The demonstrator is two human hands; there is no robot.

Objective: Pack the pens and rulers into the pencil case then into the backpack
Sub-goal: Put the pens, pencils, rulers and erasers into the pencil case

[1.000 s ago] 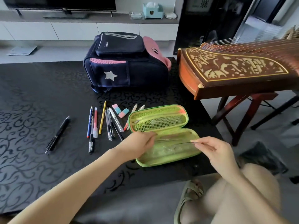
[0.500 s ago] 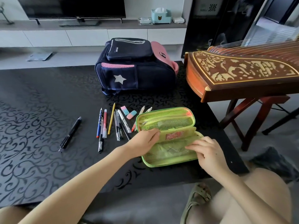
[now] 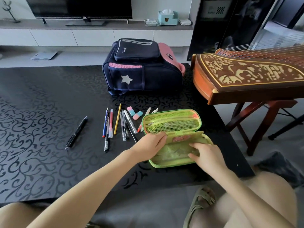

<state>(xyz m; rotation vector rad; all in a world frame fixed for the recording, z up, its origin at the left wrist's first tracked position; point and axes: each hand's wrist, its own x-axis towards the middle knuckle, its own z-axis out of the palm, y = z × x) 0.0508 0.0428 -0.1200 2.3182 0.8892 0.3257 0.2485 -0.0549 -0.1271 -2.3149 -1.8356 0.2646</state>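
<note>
Pens first: a lone black pen (image 3: 76, 134) lies far left on the table (image 3: 41, 112), its long axis running away from me and leaning right. The row of pens (image 3: 115, 125) lies nearer the middle, all pointing roughly away from me, with two erasers (image 3: 134, 113) at its far end. The backpack (image 3: 143, 68) lies beyond them, well apart from my hands. My left hand (image 3: 148, 146) reaches in from the lower left, fingers curled over the left end of the inner flap of the pencil case (image 3: 172, 124) and gripping it. The case lies open just right of the row, long axis left to right, mesh lid tilted up on the far side. My right hand (image 3: 207, 155) comes from the lower right, fingers nearly straight, pressing into the near half
</note>
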